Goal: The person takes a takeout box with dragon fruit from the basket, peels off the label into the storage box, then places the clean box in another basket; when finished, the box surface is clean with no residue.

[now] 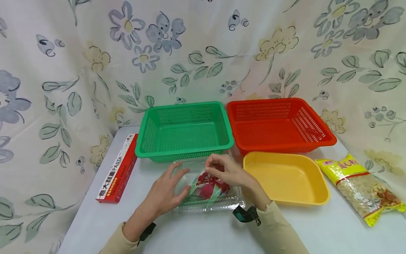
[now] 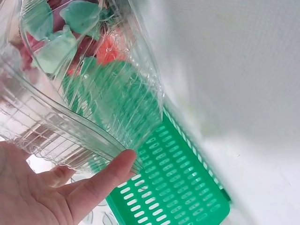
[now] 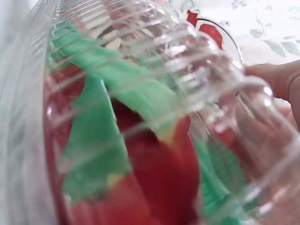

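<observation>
A clear plastic box [image 1: 190,206] with ribbed sides lies in front of the baskets. Inside it show red, green-flapped shapes [image 3: 154,159] that look like dragon fruit. A round label [image 1: 203,178] sits on its top. My left hand [image 1: 165,188] is at the box's left side with fingers spread; in the left wrist view its thumb [image 2: 112,176] lies along the rim. Over the label my right hand [image 1: 226,171] bends, thumb and index fingertips close together. I cannot tell whether they pinch the clear plastic there.
Behind the box stand a green basket [image 1: 187,153] and a red basket [image 1: 282,146]. To the right are a yellow tray [image 1: 285,178] and a yellow-and-clear food bag [image 1: 358,187]. A red pasta box [image 1: 118,169] lies at the left. Floral cloth [image 1: 203,46] hangs behind the table.
</observation>
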A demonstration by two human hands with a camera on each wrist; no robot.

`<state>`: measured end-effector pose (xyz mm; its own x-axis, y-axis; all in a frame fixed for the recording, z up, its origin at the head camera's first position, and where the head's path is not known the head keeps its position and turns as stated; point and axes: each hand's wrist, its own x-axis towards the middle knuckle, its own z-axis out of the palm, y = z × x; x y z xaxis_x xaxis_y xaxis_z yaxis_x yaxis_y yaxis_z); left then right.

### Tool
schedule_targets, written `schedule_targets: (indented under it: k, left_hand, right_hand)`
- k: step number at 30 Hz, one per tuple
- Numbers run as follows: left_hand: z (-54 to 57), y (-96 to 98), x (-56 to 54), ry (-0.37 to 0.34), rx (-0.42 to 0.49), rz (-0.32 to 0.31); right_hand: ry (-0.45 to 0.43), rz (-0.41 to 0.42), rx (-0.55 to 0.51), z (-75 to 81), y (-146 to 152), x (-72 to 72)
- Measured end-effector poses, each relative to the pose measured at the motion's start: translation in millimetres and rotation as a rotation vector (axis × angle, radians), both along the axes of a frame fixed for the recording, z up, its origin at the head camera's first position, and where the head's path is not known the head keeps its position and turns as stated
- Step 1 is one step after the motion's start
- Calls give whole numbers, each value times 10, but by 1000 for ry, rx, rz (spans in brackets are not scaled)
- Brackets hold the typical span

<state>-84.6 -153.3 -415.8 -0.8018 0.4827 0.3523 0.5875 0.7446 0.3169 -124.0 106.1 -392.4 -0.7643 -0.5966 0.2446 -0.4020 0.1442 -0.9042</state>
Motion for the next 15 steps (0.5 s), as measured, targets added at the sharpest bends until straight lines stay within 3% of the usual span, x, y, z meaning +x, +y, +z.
schedule_targets:
  k: [6, 15]
  left_hand:
    - [3, 27, 5, -14, -6, 8]
    - [-1, 13, 8, -22, -13, 13]
  right_hand:
    - [24, -49, 32, 132, 108, 53]
    - [117, -203, 56, 393, 477, 138]
